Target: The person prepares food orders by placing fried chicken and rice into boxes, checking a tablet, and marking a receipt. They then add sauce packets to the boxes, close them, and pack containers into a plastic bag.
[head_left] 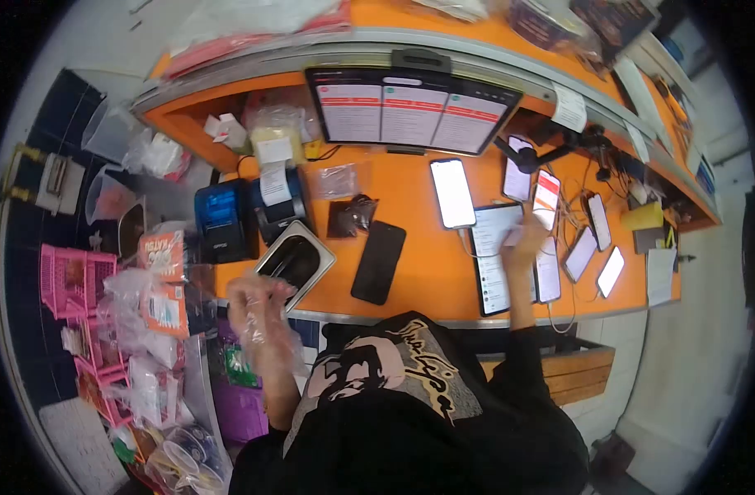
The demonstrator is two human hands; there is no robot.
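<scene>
My left hand is raised at the desk's front edge, beside a metal tray with a dark item in it. Clear plastic, apparently a thin glove, covers this hand and wrist. Its fingers are curled in, and whatever they may hold is hidden. My right hand is over the right part of a large tablet showing a list, with fingers stretched forward, slightly blurred. Just beyond it stands a phone with a red-and-white screen. Another lit phone lies right of the tablet.
A dark phone lies mid-desk, near a bright phone. Behind stands a wide monitor. Two receipt printers are at left, above bagged goods and pink baskets. Several lit phones and cables occupy the right side.
</scene>
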